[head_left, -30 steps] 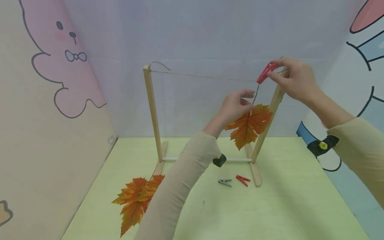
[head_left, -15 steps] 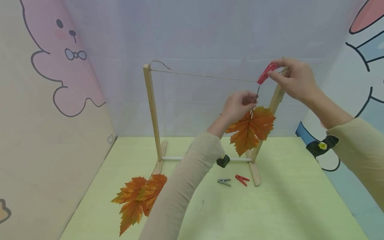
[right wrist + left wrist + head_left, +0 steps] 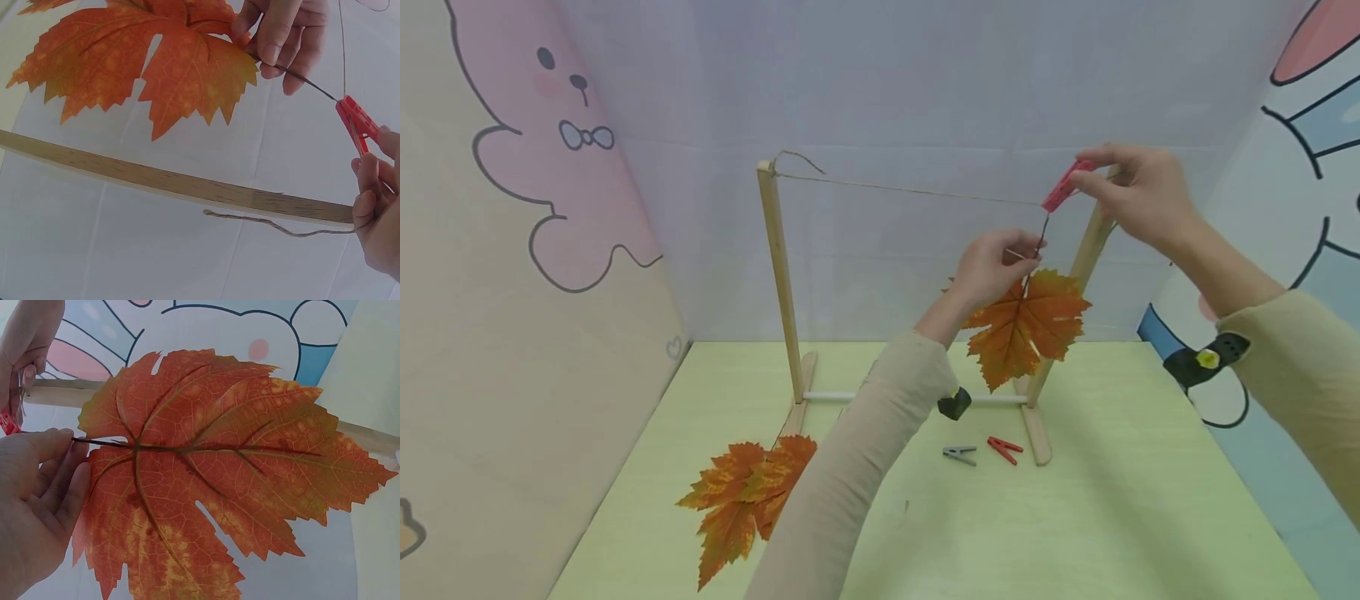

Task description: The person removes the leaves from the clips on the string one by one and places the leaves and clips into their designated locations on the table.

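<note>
An orange maple leaf [image 3: 1026, 325] hangs by its dark stem below the twine [image 3: 910, 191]. My left hand [image 3: 996, 265] pinches that stem just above the blade; the left wrist view shows thumb and fingers [image 3: 50, 447] around it. Up at the twine my right hand [image 3: 1142, 192] holds a red clothespin [image 3: 1063, 190] by its handle end. In the right wrist view the tip of the clothespin [image 3: 353, 122] meets both the stem's end and the twine. Whether its jaws are fully closed on them I cannot tell.
The twine runs between two wooden posts [image 3: 781, 283] joined low down by a white rod [image 3: 1000, 399]. A grey clothespin [image 3: 959, 454] and another red clothespin [image 3: 1004, 450] lie on the pale table [image 3: 1075, 533]. More maple leaves [image 3: 748, 492] lie at the left, partly behind my sleeve.
My left hand has moved slightly down and right, and its fingers have come together on the stem. The leaf hangs a little lower. The right hand stays at the twine with the clothespin.
</note>
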`<state>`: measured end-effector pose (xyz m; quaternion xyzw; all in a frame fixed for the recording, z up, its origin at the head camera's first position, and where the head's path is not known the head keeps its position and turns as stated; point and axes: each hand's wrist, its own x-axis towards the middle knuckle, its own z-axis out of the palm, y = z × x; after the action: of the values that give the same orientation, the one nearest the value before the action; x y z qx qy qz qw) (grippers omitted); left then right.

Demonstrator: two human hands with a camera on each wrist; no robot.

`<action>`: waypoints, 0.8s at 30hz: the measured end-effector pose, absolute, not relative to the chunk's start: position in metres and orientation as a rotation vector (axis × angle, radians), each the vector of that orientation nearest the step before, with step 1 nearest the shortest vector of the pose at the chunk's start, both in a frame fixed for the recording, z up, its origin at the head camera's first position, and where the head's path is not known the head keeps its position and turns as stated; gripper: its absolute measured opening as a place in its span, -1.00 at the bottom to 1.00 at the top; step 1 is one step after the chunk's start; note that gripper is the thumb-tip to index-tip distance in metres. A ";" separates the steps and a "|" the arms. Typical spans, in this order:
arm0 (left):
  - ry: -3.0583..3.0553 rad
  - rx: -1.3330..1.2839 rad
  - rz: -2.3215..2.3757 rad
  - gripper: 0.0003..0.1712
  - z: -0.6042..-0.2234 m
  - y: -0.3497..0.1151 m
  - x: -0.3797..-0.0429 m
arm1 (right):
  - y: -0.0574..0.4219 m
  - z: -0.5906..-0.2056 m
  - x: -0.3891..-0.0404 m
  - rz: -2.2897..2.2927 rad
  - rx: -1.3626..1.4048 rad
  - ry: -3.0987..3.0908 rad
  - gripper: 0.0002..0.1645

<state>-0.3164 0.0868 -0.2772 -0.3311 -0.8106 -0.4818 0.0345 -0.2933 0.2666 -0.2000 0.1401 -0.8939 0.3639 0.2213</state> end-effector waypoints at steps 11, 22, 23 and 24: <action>-2.510 -0.971 -1.458 -0.71 -0.280 0.084 -0.318 | 0.268 -0.195 -0.291 1.484 0.311 -2.310 -0.67; -2.479 -0.941 -1.425 -0.75 -0.286 0.079 -0.316 | 0.266 -0.192 -0.291 1.649 0.209 -2.173 -0.76; -2.473 -0.941 -1.420 -0.75 -0.287 0.078 -0.316 | 0.266 -0.192 -0.291 1.672 0.214 -2.153 -0.75; -2.473 -0.937 -1.414 -0.76 -0.289 0.077 -0.316 | 0.266 -0.191 -0.291 1.694 0.219 -2.134 -0.75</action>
<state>-0.3164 0.0769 -0.2886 -0.3117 -0.8226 -0.4703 0.0711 -0.2909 0.2664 -0.1912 0.0785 -0.7645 0.6068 0.2029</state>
